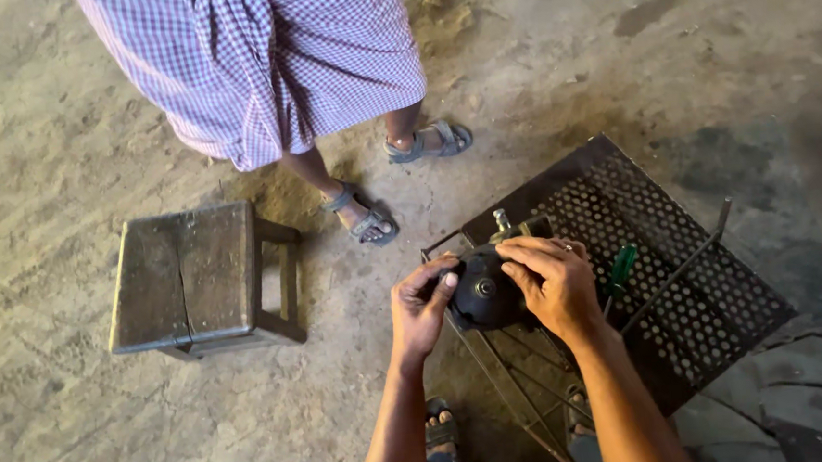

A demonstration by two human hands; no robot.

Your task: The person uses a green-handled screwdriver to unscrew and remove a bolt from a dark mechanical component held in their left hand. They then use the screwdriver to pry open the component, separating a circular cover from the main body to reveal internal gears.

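Gripping a round black motor part [483, 292], both hands, left [420, 309] and right [555, 284], close on it.

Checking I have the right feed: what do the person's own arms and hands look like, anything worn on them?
Both forearms are bare, with no sleeves showing and no gloves. The right hand wears a ring on one finger. The left hand shows no ring, watch or band. No wrist straps or cables on either arm.
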